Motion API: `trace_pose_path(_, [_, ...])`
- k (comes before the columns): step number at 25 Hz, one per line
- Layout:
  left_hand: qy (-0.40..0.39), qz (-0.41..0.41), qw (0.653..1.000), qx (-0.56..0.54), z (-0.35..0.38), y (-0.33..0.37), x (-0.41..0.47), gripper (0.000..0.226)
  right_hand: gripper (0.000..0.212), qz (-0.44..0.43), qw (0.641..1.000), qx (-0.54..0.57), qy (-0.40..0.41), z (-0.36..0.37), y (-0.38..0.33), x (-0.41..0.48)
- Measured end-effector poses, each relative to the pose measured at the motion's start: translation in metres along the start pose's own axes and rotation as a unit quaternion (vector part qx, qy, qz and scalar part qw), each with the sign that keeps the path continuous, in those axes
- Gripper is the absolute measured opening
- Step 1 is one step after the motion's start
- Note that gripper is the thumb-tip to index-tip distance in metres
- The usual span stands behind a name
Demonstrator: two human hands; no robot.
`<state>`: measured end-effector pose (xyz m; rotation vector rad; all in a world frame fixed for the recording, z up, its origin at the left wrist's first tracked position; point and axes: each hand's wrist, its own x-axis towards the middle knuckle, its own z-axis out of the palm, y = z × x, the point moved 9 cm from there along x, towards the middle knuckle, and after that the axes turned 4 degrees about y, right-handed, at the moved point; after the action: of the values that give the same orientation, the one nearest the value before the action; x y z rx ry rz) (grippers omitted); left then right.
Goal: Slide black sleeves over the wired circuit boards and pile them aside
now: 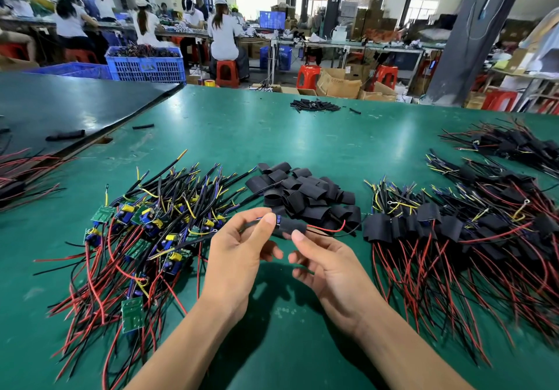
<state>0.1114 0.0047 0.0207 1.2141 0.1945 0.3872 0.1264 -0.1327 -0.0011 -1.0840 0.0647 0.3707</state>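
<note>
Just then, your left hand (239,256) pinched the blue end of one wired circuit board (276,219) between thumb and forefinger. Your right hand (326,265) pinched the black sleeve (290,226) that covered most of this board. Both hands held it above the green worktop (272,135). Beyond the far left edge, a blue crate (145,64) was full of dark wired parts. On your left lay the pile of bare boards (145,232), in the middle the heap of empty sleeves (302,196), and on your right the sleeved pile (453,232). Bare green surface showed around your forearms down to the near edge. It showed also behind the middle heap, up to a small cluster of sleeves (314,105) near the far edge.
</note>
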Motion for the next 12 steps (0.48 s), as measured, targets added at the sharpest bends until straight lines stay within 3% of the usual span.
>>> trace_pose_path(3, [-0.001,-0.014,1.000,0.022,0.004,-0.001,-0.004,0.027,0.009,-0.011,1.000,0.016,0.011,-0.002,-0.003,0.001])
trace_pose_path(8, [-0.016,-0.029,0.991,0.127,0.008,-0.007,-0.007,0.029,0.015,-0.058,0.994,-0.021,0.086,-0.018,-0.012,0.005])
trace_pose_path(12, [-0.034,-0.034,0.990,0.131,0.010,-0.006,-0.008,0.025,0.016,-0.050,0.995,-0.006,0.085,-0.021,-0.013,0.007])
